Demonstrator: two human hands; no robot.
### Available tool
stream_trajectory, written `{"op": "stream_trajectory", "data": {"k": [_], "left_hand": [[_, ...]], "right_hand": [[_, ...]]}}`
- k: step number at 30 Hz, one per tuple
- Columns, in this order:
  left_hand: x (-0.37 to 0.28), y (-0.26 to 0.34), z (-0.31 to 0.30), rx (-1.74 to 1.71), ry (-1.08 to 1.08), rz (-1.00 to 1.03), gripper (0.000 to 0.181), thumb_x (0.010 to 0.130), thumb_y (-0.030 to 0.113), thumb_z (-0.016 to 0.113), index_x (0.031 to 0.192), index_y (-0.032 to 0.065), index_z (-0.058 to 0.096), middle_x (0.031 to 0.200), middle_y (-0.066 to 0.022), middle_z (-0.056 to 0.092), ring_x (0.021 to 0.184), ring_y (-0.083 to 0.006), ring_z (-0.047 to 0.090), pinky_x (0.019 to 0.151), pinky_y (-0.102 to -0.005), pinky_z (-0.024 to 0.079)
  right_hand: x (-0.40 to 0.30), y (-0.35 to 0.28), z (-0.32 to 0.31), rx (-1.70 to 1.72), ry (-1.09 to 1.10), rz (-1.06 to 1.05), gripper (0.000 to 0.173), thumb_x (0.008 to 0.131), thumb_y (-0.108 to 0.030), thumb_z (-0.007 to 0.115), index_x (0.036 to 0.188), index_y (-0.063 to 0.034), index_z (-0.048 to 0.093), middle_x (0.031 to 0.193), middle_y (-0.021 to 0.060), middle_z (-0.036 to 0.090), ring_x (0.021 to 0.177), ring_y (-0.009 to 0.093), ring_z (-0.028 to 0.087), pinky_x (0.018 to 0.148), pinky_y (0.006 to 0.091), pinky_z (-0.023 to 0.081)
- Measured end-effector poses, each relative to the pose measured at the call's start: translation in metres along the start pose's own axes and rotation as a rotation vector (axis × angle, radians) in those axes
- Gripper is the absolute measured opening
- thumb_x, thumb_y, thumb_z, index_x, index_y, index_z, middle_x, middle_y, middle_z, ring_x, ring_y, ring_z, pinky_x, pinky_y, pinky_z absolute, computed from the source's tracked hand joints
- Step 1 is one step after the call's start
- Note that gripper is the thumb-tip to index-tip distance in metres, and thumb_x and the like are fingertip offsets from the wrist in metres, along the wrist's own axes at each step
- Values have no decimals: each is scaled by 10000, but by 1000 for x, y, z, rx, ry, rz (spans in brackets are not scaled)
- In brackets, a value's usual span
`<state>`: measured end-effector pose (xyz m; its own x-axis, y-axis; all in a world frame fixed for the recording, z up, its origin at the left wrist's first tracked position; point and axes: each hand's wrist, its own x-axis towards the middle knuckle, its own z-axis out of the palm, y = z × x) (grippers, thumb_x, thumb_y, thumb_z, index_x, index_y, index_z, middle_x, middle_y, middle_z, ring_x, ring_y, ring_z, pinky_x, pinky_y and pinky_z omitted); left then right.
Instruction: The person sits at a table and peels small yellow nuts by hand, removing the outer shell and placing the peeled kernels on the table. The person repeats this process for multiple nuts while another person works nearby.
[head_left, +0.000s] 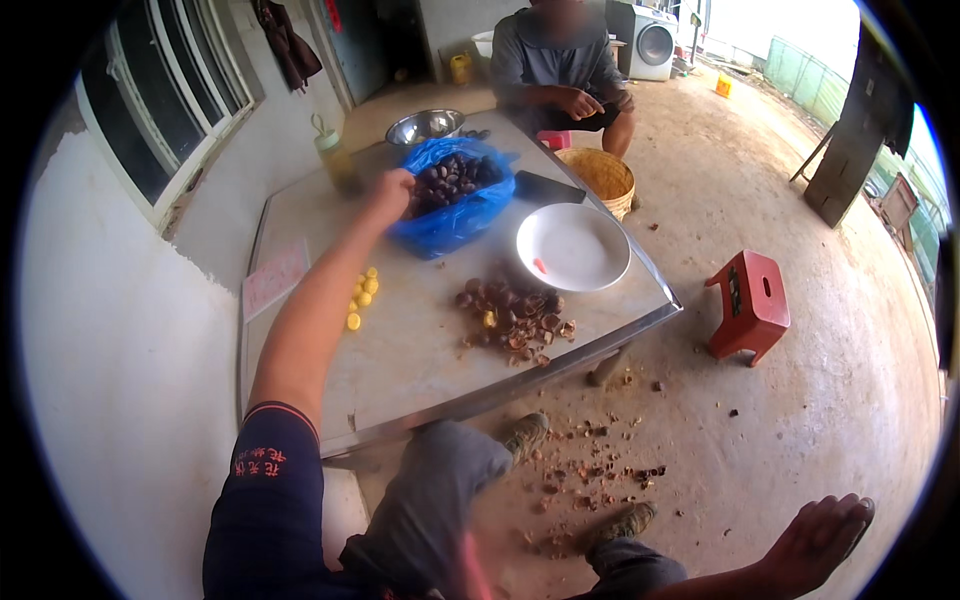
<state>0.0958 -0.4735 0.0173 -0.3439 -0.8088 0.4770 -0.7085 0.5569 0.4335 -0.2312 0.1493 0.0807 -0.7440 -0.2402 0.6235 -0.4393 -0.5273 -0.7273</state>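
My left hand (391, 196) reaches across the table, its fingers curled at the left rim of a blue plastic bag (457, 229). Dark brown chestnuts (454, 178) fill the bag; my fingertips are partly hidden there. Low at the right, my right hand (814, 544) is held over the floor, its fingers close together and its palm turned out of sight. Under my left forearm lie several peeled yellow chestnuts (364, 292). Nearer the front edge is a pile of chestnuts and broken shells (521, 319), with one yellow kernel (490, 319) among them.
A white plate (574, 247), a steel bowl (425, 127) and a bottle (335, 157) stand on the table (409, 375). Beyond it another person (555, 75) sits by a woven basket (600, 180). A red plastic stool (754, 304) stands right; shells (592, 472) litter the floor.
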Motion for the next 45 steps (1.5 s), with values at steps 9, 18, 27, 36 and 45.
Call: {"op": "stream_trajectory", "data": {"k": [9, 18, 27, 36, 45], "left_hand": [[11, -17, 20, 594, -374, -240, 243, 827, 151, 674, 1049, 54, 694, 981, -194, 702, 864, -339, 706, 704, -434, 579], [12, 6, 28, 462, -618, -280, 458, 787, 210, 723, 1223, 128, 612, 974, -148, 687, 796, -307, 677, 582, -409, 557], [-3, -29, 72, 493, -239, -57, 248, 901, 179, 547, 1131, 101, 596, 1127, -237, 657, 1081, -431, 614, 929, -487, 487], [-2, -35, 80, 338, -216, -121, 230, 863, 80, 539, 1087, 63, 584, 1121, -238, 659, 1094, -437, 604, 920, -484, 479], [-6, -37, 86, 22, -23, -181, 330, 759, -5, 659, 1079, 77, 641, 973, -122, 696, 930, -264, 678, 850, -362, 513]], "right_hand": [[-1, -5, 3, -285, -71, -24, 238, 1062, -179, 410, 1155, 15, 511, 747, 29, 442, 523, 67, 320, 450, 194, 274], [2, 1, 5, -370, -113, -12, 239, 1059, -193, 417, 1130, 11, 519, 718, 21, 432, 510, 63, 316, 442, 195, 266], [-2, 0, 4, -411, -137, 8, 242, 1057, -207, 424, 1104, 8, 526, 689, 12, 422, 497, 60, 311, 434, 197, 258], [-1, 0, 6, -418, -159, 30, 248, 1054, -221, 431, 1079, 4, 534, 660, 3, 412, 484, 57, 307, 426, 198, 250], [0, -12, -2, -452, -118, 23, 274, 1040, -265, 457, 1059, -10, 556, 601, -6, 391, 439, 57, 298, 407, 202, 234]]}}
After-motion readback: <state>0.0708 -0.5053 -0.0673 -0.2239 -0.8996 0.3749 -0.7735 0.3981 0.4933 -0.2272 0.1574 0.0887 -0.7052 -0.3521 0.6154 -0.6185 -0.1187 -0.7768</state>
